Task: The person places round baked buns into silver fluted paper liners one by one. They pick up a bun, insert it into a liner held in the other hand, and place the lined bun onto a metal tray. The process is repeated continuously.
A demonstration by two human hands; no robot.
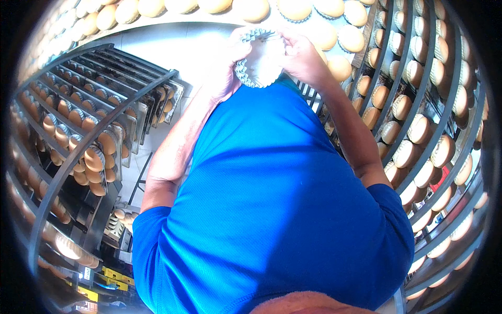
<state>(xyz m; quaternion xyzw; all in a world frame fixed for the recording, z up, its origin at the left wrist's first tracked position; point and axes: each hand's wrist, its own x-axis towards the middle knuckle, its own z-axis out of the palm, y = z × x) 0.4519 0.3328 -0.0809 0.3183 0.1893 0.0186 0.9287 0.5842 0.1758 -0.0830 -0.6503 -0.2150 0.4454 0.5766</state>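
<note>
A stack of fluted baking cups point(245, 74), pale and apparently paper, is between my hands, opening towards me. My left hand point(230, 64) grips the stack along its left side, thumb near the rim. With fingers and thumb, my right hand point(304, 59) holds the upper right edge of the cups. Bright glare washes out part of the left hand and the cups' inner surface. Just beyond my hands, round golden buns point(294, 10) sit in fluted cups on a light surface. One bun point(339, 67) lies close to the right of my right hand.
A metal rack point(90, 129) with trays of buns stands on my left. Another tall rack point(411, 98) loaded with buns rises close by my right arm. Yellow items point(115, 273) show at the lower left. Pale floor tiles point(137, 165) lie beside the left rack.
</note>
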